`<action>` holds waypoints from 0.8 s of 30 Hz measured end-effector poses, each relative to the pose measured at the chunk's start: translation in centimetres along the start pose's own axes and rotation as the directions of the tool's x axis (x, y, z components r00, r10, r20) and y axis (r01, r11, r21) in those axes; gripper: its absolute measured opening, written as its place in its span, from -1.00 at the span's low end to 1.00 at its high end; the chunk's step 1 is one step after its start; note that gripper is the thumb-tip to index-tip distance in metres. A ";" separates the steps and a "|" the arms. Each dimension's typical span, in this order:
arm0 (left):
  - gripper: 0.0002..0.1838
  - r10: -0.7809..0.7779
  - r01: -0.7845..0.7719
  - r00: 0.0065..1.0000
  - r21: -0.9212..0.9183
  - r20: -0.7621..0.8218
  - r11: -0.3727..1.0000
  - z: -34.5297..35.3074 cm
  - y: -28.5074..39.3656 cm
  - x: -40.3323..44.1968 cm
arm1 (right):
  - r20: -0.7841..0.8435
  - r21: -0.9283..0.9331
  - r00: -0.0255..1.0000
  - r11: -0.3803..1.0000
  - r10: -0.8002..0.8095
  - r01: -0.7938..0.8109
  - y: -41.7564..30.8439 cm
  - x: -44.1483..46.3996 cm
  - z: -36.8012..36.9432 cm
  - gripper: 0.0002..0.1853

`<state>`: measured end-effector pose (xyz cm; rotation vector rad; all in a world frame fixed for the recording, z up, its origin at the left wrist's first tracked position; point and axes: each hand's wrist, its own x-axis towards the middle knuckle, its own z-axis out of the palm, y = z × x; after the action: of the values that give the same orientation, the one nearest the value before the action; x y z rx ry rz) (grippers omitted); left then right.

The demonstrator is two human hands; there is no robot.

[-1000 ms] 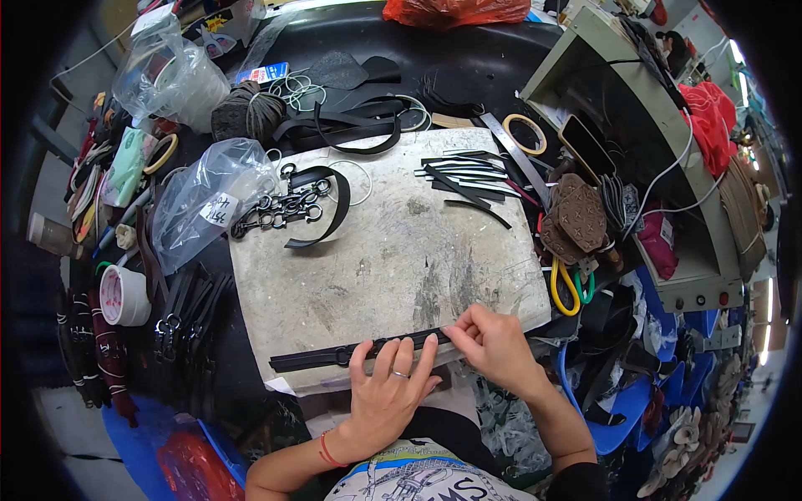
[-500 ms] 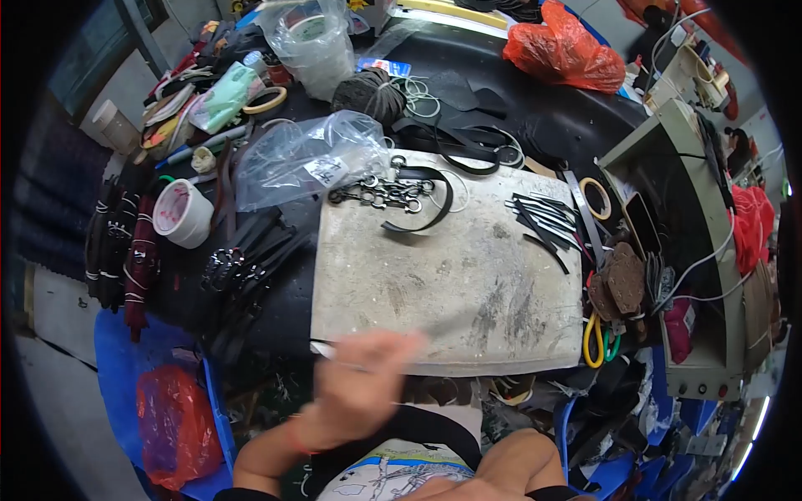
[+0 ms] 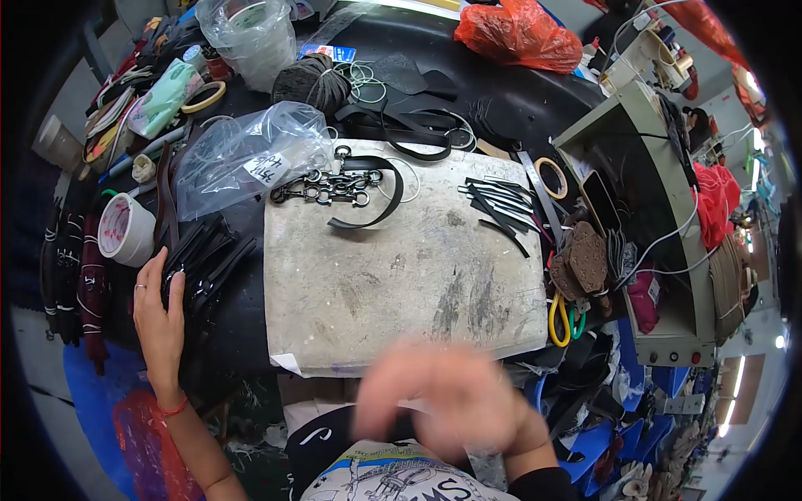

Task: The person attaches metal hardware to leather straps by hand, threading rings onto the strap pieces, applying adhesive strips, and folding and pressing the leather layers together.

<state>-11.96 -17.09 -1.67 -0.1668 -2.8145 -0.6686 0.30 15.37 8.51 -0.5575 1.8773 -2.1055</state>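
My left hand (image 3: 159, 313) rests at the pile of black straps with metal hooks (image 3: 205, 263), left of the pale board (image 3: 393, 275). Its fingers are stretched and apart. Blurred by motion, my right hand (image 3: 439, 397) hovers over my lap at the board's front edge; its fingers are smeared. Metal hooks (image 3: 330, 188) and a curved black strap (image 3: 393, 204) lie at the board's upper left. Short black and white strips (image 3: 501, 204) lie at its upper right.
A white tub (image 3: 127, 230) stands behind my left hand. A clear plastic bag (image 3: 251, 159) lies by the board's upper left corner. Yellow-handled scissors (image 3: 559, 320), brown pieces (image 3: 579, 260) and a grey-green cabinet (image 3: 668, 338) are on the right.
The black strip that lay under both hands on the board's front edge is gone from there. My left hand has moved left to the strap pile, and my right hand has come off the board.
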 end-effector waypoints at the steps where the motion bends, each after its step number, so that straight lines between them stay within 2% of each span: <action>1: -0.60 -0.016 0.016 1.000 -0.011 0.012 1.000 -0.2 0.2 -0.2 | -0.449 -0.276 0.892 0.942 0.049 -0.191 2.2 0.2 -1.4 -0.76; 2: -0.59 -0.011 0.012 1.000 0.062 -0.015 0.998 0.0 0.0 -0.4 | -0.551 -0.678 0.801 0.685 -0.234 -0.266 5.2 1.1 -5.5 -0.81; 3: -0.59 0.004 0.002 0.999 0.134 -0.041 0.991 0.4 -0.4 -0.5 | -0.507 -0.861 0.707 0.320 -0.493 -0.395 8.3 1.0 -9.8 -0.82; 4: -0.58 0.026 -0.011 0.997 0.201 -0.073 0.980 0.7 -0.3 -0.2 | -0.663 -0.747 0.613 0.439 -0.430 -0.500 9.3 1.0 -12.5 -0.83; 5: -0.58 0.055 -0.033 0.992 0.189 -0.110 0.981 0.5 0.2 -0.2 | -0.577 -0.809 0.576 0.310 -0.578 -0.499 11.0 0.7 -15.1 -0.83; 6: -0.58 0.085 -0.059 0.986 0.176 -0.141 0.983 0.2 0.8 -0.3 | -0.538 -0.821 0.599 0.207 -0.594 -0.532 11.7 0.3 -16.4 -0.85; 8: -0.59 0.128 -0.113 0.973 0.086 -0.193 0.990 0.1 3.0 -0.7 | -0.557 -0.811 0.625 0.198 -0.547 -0.550 12.1 0.0 -17.1 -0.87; 10: -0.64 0.223 -0.228 0.962 -0.014 -0.157 0.974 0.9 6.1 -1.7 | -0.541 -0.828 0.648 0.203 -0.535 -0.523 12.1 0.0 -16.9 -0.91; 11: -0.66 0.265 -0.275 0.953 -0.056 -0.144 0.960 1.0 7.8 -2.2 | -0.556 -0.821 0.627 0.243 -0.546 -0.516 11.9 -0.4 -16.9 -0.91; 13: -0.68 0.380 -0.381 0.923 -0.270 -0.056 0.885 2.4 11.1 -3.7 | -0.575 -0.816 0.598 0.333 -0.559 -0.473 11.7 -0.2 -16.2 -0.91; 14: -0.70 0.412 -0.376 0.911 -0.398 0.007 0.837 2.9 12.9 -4.5 | -0.506 -0.856 0.623 0.259 -0.597 -0.447 11.1 -0.5 -15.0 -0.90; 16: -0.74 0.430 -0.268 0.897 -0.640 0.108 0.720 4.2 15.6 -6.0 | -0.434 -0.900 0.698 0.313 -0.570 -0.304 9.2 -1.3 -10.0 -0.86; 18: -0.79 0.388 -0.059 0.896 -0.808 0.216 0.586 4.9 17.3 -6.8 | -0.247 -0.943 0.773 0.327 -0.585 -0.054 7.9 -2.0 -5.7 -0.75; 21: -0.83 0.318 0.232 0.864 -0.869 0.390 0.437 5.4 17.7 -7.2 | -0.305 -0.880 0.788 0.474 -0.536 -0.019 7.4 -2.7 -2.5 -0.70; 22: -0.82 0.310 0.313 0.842 -0.868 0.442 0.386 5.7 17.6 -7.3 | -0.299 -0.875 0.796 0.484 -0.527 -0.008 7.5 -2.9 -2.1 -0.69; 24: -0.84 0.243 0.350 0.855 -0.856 0.458 0.381 6.2 17.6 -7.6 | -0.287 -0.868 0.809 0.496 -0.513 0.006 7.4 -3.1 -1.8 -0.67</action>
<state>-3.02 0.98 -1.52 -0.5100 -2.4113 -2.5500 1.81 17.39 0.73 -0.4992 3.3809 -1.3805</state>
